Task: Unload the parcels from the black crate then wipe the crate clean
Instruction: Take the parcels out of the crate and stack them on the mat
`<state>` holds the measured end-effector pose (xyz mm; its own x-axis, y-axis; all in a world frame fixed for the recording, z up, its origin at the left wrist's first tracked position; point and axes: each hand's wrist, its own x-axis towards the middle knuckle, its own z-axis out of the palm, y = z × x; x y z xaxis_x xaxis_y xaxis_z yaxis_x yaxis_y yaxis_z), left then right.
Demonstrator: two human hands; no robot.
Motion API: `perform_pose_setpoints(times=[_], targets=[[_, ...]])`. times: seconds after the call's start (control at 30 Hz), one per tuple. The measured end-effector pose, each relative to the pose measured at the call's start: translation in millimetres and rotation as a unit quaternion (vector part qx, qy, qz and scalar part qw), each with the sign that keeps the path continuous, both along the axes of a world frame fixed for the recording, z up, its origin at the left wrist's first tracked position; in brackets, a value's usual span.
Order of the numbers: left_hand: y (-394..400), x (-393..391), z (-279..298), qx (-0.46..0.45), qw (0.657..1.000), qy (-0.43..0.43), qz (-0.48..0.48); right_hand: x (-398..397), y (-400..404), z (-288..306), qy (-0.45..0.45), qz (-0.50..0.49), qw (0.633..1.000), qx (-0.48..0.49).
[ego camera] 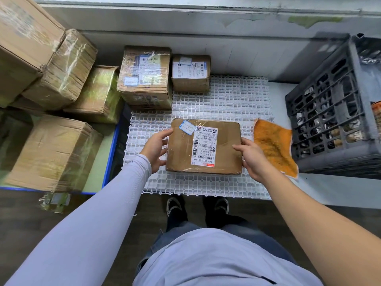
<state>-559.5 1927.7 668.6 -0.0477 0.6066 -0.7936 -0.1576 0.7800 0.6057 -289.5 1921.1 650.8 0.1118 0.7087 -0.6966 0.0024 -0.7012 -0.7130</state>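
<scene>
- Fingers of the left hand [155,150] curl against the left edge of a flat brown cardboard parcel with a white shipping label [204,146]; the right hand [252,157] clamps the opposite edge, thumb on top. Gripping both sides keeps the parcel level, which suits setting it down flat.
- That parcel sits low over, or on, the white plastic lattice mat [226,100]; contact cannot be told for sure.
- Just to its right lies a fuzzy orange cleaning cloth [274,145], probably kept handy for the wiping step.
- Further right stands the black slatted plastic crate [329,112]; shiny wrapped items show through its slats, so unloading looks unfinished.
- Beyond, at the mat's far edge, two taped brown boxes [144,75] stand side by side against the wall, leaving room in front for further parcels.
</scene>
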Motion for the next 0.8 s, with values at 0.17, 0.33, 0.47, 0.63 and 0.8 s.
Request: perform_pose_setpoints(times=[0.17, 0.33, 0.47, 0.63, 0.8], targets=[[-2.9, 3.3, -6.7, 0.003, 1.000, 0.009, -0.001, 1.0, -1.2, 0.7, 0.000, -0.022, 1.000, 0.006], [-2.4, 5.5, -8.6, 0.005, 1.000, 0.019, 0.000, -2.9, 2.0, 0.9, 0.020, -0.032, 0.999, 0.001], [2.0, 2.8, -11.3, 0.011, 1.000, 0.024, -0.010, -5.0, 3.0, -2.9, -0.014, -0.021, 1.000, 0.019], [0.1, -0.2, -20.1, 0.024, 0.999, 0.043, -0.003, -7.3, 1.8, -5.4, -0.033, -0.007, 0.999, 0.034], [2.2, -8.1, -22.0, 0.033, 0.998, 0.043, 0.014, -17.7, 13.9, -3.1, -0.027, 0.010, 0.998, 0.047]])
